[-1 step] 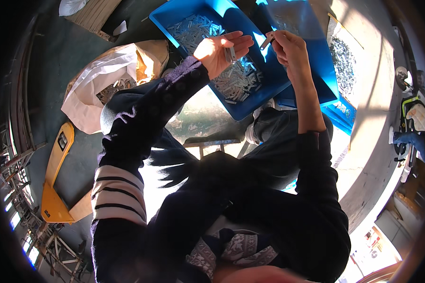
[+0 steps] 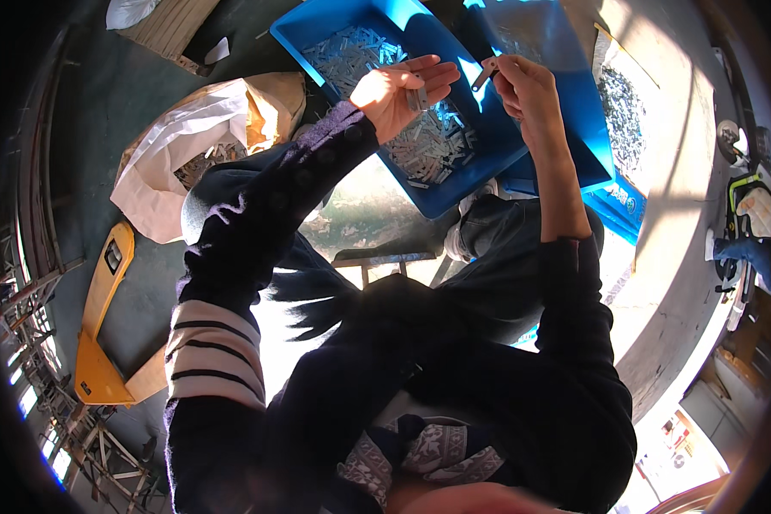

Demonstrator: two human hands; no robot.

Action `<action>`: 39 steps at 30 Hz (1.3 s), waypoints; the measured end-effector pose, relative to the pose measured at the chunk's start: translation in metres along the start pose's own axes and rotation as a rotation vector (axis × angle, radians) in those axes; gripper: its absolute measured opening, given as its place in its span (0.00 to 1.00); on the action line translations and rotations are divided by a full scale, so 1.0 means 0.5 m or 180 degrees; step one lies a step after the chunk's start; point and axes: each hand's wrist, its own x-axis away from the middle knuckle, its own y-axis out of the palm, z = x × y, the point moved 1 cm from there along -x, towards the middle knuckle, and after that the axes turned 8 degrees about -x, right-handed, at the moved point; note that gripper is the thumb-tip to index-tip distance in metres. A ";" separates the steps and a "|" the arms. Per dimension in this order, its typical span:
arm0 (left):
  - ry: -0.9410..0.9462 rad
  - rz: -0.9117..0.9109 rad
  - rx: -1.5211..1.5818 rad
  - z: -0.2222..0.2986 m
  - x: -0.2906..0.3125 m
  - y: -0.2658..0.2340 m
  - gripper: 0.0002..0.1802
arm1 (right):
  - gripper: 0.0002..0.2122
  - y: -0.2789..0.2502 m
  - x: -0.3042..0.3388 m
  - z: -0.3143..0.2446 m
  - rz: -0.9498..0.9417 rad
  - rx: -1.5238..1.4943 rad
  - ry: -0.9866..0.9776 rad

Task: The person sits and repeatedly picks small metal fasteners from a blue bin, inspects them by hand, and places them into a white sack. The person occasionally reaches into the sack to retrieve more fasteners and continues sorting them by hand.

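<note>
Over the blue bin point(image 2: 454, 208), my left hand point(image 2: 398, 92) is turned palm up with its fingers stretched out. Under its thumb sits a small stack of flat metal pieces point(image 2: 417, 97). To the right, my right hand point(image 2: 527, 90) pinches one small flat metal strip point(image 2: 484, 75) with a hole at its end, tilted and apart from the left hand. Below both hands, many loose metal strips point(image 2: 428, 150) lie heaped in the bin.
A second blue bin point(image 2: 595, 128) stands to the right, beside a pale container of small parts point(image 2: 623, 103). At left are an open paper-lined sack point(image 2: 158, 176) with metal pieces inside and a yellow pallet-jack-like frame point(image 2: 94, 313). A cardboard box point(image 2: 167, 34) stands at the far left.
</note>
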 end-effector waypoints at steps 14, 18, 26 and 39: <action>0.0087 -0.0082 0.0486 0.001 -0.003 -0.001 0.14 | 0.12 -0.003 0.001 -0.003 -0.0565 0.0256 0.0409; 0.0190 -0.0097 0.0481 0.004 -0.003 0.001 0.14 | 0.12 -0.003 -0.001 0.002 -0.0619 0.0268 0.0413; 0.0356 -0.0205 -0.0012 -0.003 -0.004 -0.003 0.17 | 0.08 -0.003 -0.006 0.013 -0.0689 0.0256 0.0327; 0.0269 -0.0251 -0.0136 -0.003 0.001 -0.008 0.25 | 0.08 -0.002 -0.004 0.012 -0.0552 0.0454 0.0413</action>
